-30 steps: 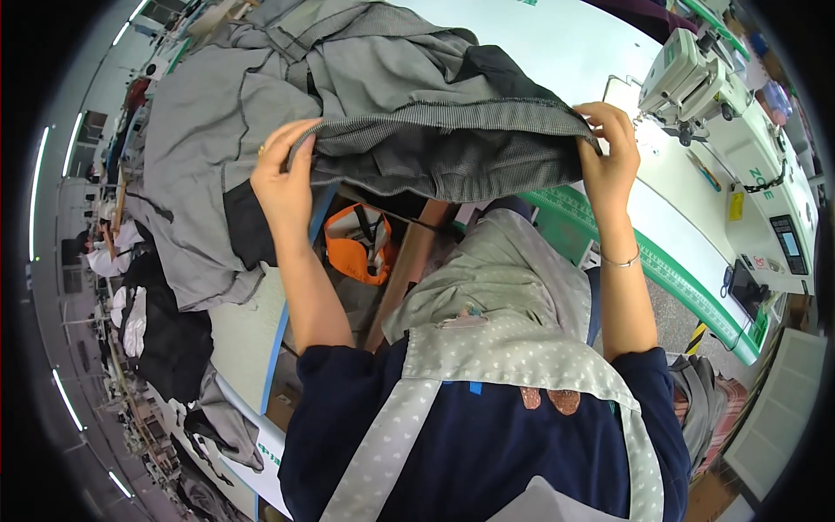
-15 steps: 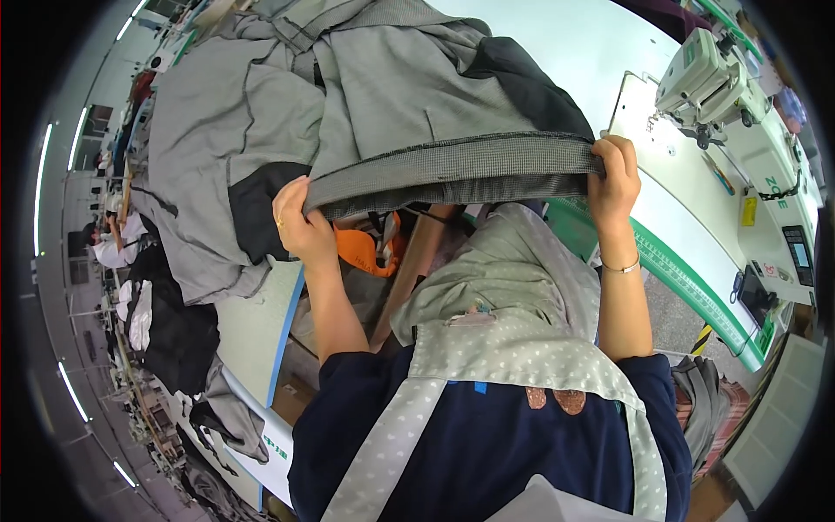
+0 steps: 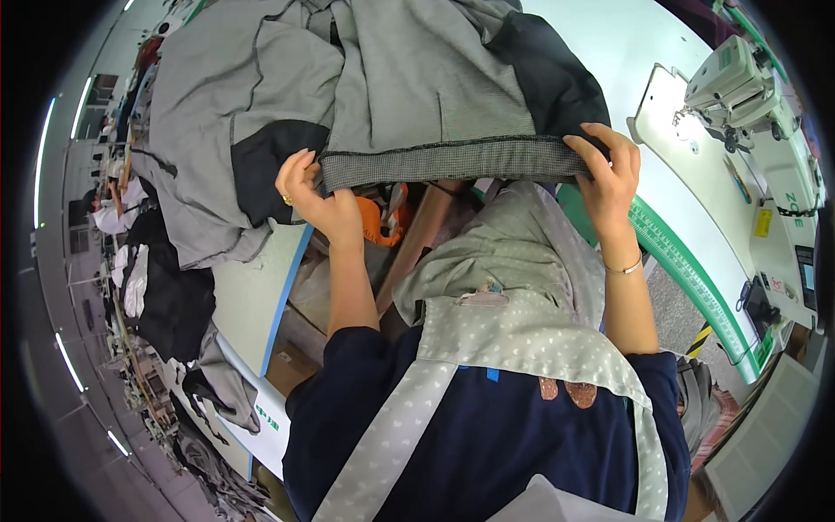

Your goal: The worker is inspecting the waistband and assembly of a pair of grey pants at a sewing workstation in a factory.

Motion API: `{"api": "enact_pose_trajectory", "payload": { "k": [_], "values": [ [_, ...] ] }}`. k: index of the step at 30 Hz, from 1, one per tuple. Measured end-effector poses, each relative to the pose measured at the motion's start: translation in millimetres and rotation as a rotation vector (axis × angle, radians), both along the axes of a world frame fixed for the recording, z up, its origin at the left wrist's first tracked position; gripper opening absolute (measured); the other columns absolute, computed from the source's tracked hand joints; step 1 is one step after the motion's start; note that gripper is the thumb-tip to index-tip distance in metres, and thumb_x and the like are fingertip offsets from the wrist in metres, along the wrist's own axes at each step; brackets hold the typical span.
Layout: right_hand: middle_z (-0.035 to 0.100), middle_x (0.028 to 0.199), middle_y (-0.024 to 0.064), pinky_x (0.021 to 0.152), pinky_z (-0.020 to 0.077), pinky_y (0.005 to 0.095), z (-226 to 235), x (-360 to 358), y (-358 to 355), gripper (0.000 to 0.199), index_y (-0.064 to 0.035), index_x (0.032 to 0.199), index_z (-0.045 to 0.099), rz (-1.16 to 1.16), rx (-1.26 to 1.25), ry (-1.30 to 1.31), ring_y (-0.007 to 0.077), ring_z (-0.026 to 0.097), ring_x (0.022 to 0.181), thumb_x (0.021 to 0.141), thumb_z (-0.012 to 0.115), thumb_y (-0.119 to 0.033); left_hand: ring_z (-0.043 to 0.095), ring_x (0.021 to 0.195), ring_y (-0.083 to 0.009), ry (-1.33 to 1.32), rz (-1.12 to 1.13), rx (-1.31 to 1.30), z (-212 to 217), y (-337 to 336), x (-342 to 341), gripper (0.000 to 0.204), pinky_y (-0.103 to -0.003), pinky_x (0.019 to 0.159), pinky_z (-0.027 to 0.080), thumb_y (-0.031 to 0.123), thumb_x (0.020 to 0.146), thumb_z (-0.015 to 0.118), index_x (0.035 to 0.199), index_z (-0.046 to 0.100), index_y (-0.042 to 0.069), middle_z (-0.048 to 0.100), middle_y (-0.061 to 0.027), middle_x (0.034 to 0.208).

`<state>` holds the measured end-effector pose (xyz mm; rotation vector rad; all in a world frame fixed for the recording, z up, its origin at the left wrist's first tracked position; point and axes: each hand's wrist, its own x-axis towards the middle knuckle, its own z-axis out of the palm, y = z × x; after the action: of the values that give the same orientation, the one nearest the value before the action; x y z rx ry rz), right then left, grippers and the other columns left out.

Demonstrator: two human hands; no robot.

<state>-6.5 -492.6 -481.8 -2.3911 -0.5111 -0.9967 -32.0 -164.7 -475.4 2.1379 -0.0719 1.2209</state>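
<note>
A large grey garment (image 3: 391,96) with dark seams and black panels lies spread over the table, inside face seemingly up. Along its near edge runs a checked band (image 3: 452,163), stretched flat between my hands. My left hand (image 3: 317,196) has the band's left end between thumb and fingers, beside a black panel (image 3: 278,165). At the other end, my right hand (image 3: 613,178) grips the band near the second black panel (image 3: 557,74). Its fingers lie over the top edge; the thumb is mostly hidden.
A white sewing machine (image 3: 735,83) stands at the right on the pale table. A green ruler strip (image 3: 687,270) follows the table's near edge. An orange object (image 3: 380,222) sits below the band. Dark cloth (image 3: 174,296) hangs at the left, and a person (image 3: 113,204) sits farther off.
The band has flattened, its opening closing up, and now lies against the table edge. Both hands have shifted their hold slightly, fingers looser. The view has shifted a little.
</note>
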Motion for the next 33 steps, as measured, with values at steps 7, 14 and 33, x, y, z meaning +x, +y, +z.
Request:
{"api": "enact_pose_trajectory", "payload": {
  "k": [7,14,33],
  "values": [
    [0.063,0.080,0.0087,0.064,0.0472,0.0281,11.1,11.1,3.2,0.024,-0.0023,0.088,0.064,0.204,0.318,0.239,0.0194,0.059,0.069,0.065,0.066,0.002,0.053,0.097,-0.0167,0.208,-0.205,-0.883,10.2,9.5,5.8,0.027,-0.030,0.085,0.043,0.000,0.085,0.052,0.112,0.049,-0.001,0.054,-0.0097,0.107],
    [0.064,0.076,0.0016,0.059,0.0437,0.0208,15.7,25.6,-3.4,0.027,0.0028,0.088,0.065,0.326,1.198,0.868,0.0058,0.054,0.065,0.090,0.058,-0.023,0.062,0.070,-0.0157,0.482,-0.211,-0.362,92.8,14.3,81.7,0.029,-0.029,0.062,0.047,-0.006,0.077,0.048,0.100,0.058,0.007,0.063,-0.0079,0.077],
    [0.065,0.087,0.0110,0.072,0.0483,0.0351,29.3,59.4,29.6,0.045,-0.0023,0.108,0.056,0.306,0.350,0.561,0.0280,0.062,0.082,0.072,0.074,-0.023,0.064,0.081,-0.0311,0.465,0.090,0.990,152.9,-46.7,167.9,0.018,-0.043,0.069,0.051,0.027,0.079,0.063,0.089,0.069,0.013,0.066,-0.0122,0.084]
  ]
}}
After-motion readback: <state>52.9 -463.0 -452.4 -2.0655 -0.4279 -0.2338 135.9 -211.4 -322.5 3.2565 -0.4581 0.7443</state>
